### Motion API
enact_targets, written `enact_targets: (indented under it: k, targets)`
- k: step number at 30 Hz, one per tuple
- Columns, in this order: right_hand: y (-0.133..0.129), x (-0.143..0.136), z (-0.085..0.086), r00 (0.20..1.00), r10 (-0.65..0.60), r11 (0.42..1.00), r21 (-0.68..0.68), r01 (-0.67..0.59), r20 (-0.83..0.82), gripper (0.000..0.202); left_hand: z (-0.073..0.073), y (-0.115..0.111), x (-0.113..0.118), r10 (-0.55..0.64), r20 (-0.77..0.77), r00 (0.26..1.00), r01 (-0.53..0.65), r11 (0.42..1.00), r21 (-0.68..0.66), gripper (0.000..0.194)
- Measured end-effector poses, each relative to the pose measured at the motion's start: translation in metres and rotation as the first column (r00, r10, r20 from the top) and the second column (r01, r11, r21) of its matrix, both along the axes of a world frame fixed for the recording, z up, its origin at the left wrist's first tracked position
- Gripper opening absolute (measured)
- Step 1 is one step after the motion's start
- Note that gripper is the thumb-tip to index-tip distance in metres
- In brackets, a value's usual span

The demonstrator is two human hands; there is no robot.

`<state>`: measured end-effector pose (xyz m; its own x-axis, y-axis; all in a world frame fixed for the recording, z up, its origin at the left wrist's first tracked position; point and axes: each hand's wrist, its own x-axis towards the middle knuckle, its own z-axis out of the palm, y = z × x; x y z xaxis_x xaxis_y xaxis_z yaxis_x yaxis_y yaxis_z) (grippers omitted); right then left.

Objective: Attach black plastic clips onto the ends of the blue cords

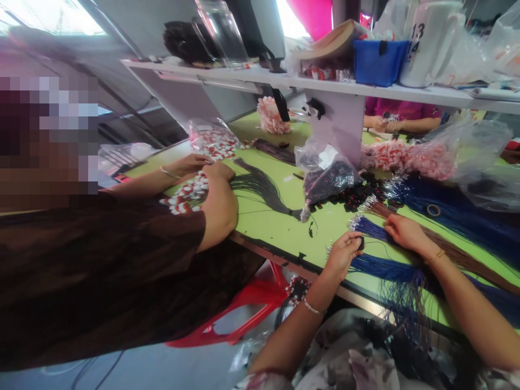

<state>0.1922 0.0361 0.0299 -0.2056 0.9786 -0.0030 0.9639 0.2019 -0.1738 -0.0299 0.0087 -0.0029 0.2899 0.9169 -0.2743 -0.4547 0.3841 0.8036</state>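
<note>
My left hand (pixel 342 255) is closed, pinching a small black plastic connector housing (pixel 361 243) between thumb and fingers. A thin dark wire (pixel 377 243) curves away from near that housing. At the short bundle of violet-blue wires (pixel 371 227), my right hand (pixel 407 233) has its fingertips pressed together; what they pinch is hidden. Beside it runs a bundle of brown wires (pixel 442 246) with silvery ends. Below both hands, dark blue wires (pixel 379 266) lie along the table and hang over its front edge. Loose black housings (pixel 357 196) are heaped behind my hands.
A co-worker's hands (pixel 217 169) are over red-and-white pieces (pixel 187 194) on the green table (pixel 280 238). A plastic bag (pixel 329 170) stands beside a shelf support. Blue wires (pixel 459 216) carry a tape roll (pixel 433 209). Overhead, a shelf (pixel 325 82) holds a blue bin (pixel 379 62). A red stool (pixel 252 311) stands below.
</note>
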Motion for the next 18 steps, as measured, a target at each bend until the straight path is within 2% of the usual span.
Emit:
enact_targets:
  k: [3, 6, 14, 16, 18]
  targets:
    - [-0.001, 0.009, -0.001, 0.995, 0.077, 0.996, -0.040, -0.079, -0.066, 0.009, 0.000, 0.000, 0.000, -0.006, 0.003, 1.000, 0.006, 1.000, -0.001, 0.037]
    - [-0.004, 0.011, -0.001, 0.993, 0.066, 0.997, -0.043, -0.071, -0.102, 0.015, -0.001, 0.000, 0.000, -0.009, 0.000, 1.000, 0.009, 1.000, 0.004, 0.037]
    - [-0.001, 0.005, 0.007, 0.999, -0.006, 1.000, 0.009, 0.005, 0.047, 0.014, 0.000, -0.001, 0.001, -0.008, -0.003, 1.000, 0.008, 1.000, 0.005, 0.036]
    - [0.002, 0.008, 0.006, 0.999, -0.031, 0.999, -0.009, 0.031, 0.012, 0.012, -0.001, -0.001, 0.001, -0.009, -0.001, 1.000, 0.009, 1.000, 0.005, 0.037]
    - [0.006, 0.009, 0.004, 0.994, -0.047, 0.999, -0.016, 0.045, -0.104, 0.011, -0.002, 0.000, 0.001, -0.014, 0.002, 1.000, 0.014, 1.000, 0.008, 0.037]
